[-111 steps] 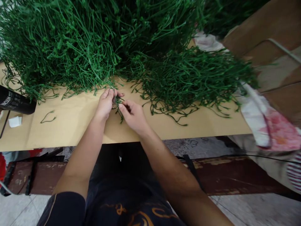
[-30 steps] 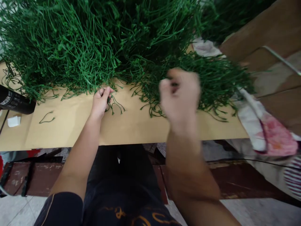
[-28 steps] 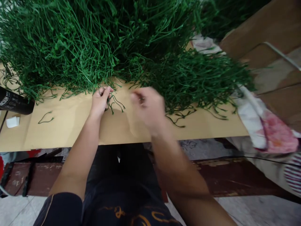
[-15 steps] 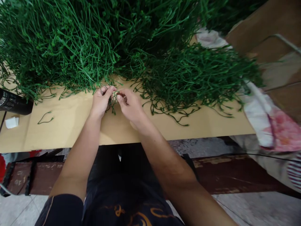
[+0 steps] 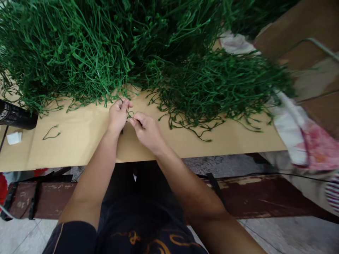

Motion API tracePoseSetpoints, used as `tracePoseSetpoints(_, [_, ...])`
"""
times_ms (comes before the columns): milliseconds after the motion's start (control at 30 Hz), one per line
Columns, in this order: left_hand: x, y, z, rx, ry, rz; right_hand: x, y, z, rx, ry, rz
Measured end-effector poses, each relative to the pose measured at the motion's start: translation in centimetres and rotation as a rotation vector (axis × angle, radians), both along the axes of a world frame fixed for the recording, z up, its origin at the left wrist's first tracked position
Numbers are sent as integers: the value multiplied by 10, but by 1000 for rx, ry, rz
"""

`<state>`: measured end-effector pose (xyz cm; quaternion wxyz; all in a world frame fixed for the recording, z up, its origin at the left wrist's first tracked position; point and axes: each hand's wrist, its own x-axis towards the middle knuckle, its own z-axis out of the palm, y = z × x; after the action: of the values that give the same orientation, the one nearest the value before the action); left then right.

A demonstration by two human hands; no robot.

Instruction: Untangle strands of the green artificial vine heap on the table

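My left hand (image 5: 118, 114) is closed in a pinch on a thin green cord-like strand (image 5: 130, 114), just above the tan board. Facing it, my right hand (image 5: 146, 128) pinches the same strand between thumb and forefinger. Part of the strand is hidden by my fingers. Behind both hands rises a large heap of green strands (image 5: 87, 53) with small knobbed ends. To the right, a lower pile of similar strands (image 5: 219, 88) spreads over the board. One loose strand (image 5: 51, 132) lies by itself on the left.
A tan board (image 5: 69, 148) covers the tabletop. On the left are a black bottle (image 5: 18, 114) lying on its side and a white scrap (image 5: 14, 138). Cardboard (image 5: 312, 46) and a pink-and-white cloth (image 5: 315, 143) are at the right. A dark red beam (image 5: 251, 195) runs below the table edge.
Both hands have come slightly toward me, the right one more, and stay close together with the strand between them. The piles look the same.
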<state>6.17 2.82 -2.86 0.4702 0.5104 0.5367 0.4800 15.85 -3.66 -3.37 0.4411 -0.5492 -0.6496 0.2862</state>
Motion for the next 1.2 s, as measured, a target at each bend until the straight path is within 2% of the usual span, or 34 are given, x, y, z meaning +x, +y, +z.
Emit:
tracePoseSetpoints(67, [-2,4,-3,-28,-41,35,1,-12,7,28,-1,41])
tracePoseSetpoints(167, [-9,10,-3,-90,-166,130,6,-33,27,140,-4,246])
tracePoseSetpoints(233, [-13,11,-2,-90,-211,128,16,-42,41,184,-15,370])
tracePoseSetpoints(267, [-14,10,-1,-79,-223,109,24,-43,46,177,-23,378])
tracePoseSetpoints(333, [-15,5,1,-79,-253,57,47,-37,53,113,-44,260])
tracePoseSetpoints(467, [-16,-2,2,-193,-351,-55,101,-12,59,38,-55,-243])
tracePoseSetpoints(500, [-17,-3,3,-219,-375,-83,111,-8,60,50,-37,-326])
tracePoseSetpoints(567, [-18,-4,4,-239,-420,-127,120,-3,62,79,11,-383])
tracePoseSetpoints(700, [-14,-9,7,-194,-443,-241,97,-6,56,-8,72,-272])
tracePoseSetpoints(833, [-8,-19,8,-139,-353,-406,60,-3,38,-121,128,-105])
tracePoseSetpoints(900, [-7,-20,7,-114,-289,-401,50,1,29,-140,175,-45])
tracePoseSetpoints(1000, [-6,-18,4,-90,-207,-324,46,8,20,-122,192,-28])
tracePoseSetpoints(1067, [-5,-15,3,-80,-205,-319,49,11,17,-71,153,-51])
tracePoseSetpoints(1200, [-1,-15,7,-159,-379,-391,52,16,14,46,89,-95])
